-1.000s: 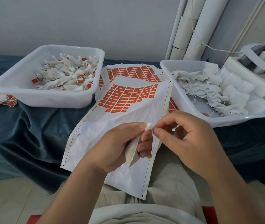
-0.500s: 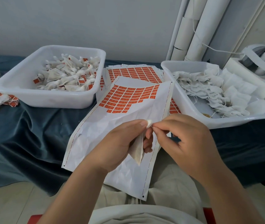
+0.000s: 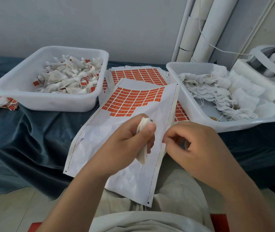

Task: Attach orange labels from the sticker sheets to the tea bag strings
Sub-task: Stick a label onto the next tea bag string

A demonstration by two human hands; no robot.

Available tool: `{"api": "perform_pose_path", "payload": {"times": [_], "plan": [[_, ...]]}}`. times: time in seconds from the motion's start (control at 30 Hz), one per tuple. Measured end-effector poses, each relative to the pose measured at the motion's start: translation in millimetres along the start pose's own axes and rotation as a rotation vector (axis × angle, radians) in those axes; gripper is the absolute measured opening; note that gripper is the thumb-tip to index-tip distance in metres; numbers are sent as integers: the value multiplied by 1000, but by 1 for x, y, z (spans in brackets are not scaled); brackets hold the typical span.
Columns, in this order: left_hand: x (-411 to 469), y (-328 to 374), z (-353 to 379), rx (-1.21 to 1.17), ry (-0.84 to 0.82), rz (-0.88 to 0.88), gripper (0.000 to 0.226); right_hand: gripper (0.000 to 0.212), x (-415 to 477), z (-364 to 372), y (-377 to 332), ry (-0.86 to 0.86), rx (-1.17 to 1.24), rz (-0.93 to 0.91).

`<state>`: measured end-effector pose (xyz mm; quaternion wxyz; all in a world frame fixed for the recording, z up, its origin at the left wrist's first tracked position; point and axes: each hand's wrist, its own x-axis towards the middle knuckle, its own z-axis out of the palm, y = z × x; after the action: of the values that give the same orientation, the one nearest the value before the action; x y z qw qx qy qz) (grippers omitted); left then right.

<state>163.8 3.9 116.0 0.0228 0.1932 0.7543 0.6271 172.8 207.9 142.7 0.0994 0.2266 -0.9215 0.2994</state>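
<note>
Left hand [image 3: 128, 143] grips a tea bag [image 3: 143, 152] between thumb and fingers, above the partly used sticker sheet [image 3: 98, 148] that slopes from the blue cloth [image 3: 33, 139] onto the lap. Right hand [image 3: 198, 144], just beside it, has thumb and forefinger drawn together; whether they pinch the string cannot be told. Orange labels [image 3: 133, 101] fill the sheet's far end.

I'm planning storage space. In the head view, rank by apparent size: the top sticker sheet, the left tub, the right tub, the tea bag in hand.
1. top sticker sheet, though nearness may inflate it.
2. left tub and right tub look alike; not ranked.
3. tea bag, gripped in the left hand.
</note>
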Motion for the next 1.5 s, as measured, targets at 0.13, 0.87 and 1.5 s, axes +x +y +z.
{"api": "perform_pose_path", "payload": {"times": [0.13,0.87,1.5], "plan": [[-1,-1,-1,-5,-60,12,36,10,2,4,-3,155,202,3],[-2,2,12,11,14,-45,32,21,0,14,-14,155,-233,-88],[-3,1,31,-55,300,-94,31,28,10,9,4,-258,767,186]]}}
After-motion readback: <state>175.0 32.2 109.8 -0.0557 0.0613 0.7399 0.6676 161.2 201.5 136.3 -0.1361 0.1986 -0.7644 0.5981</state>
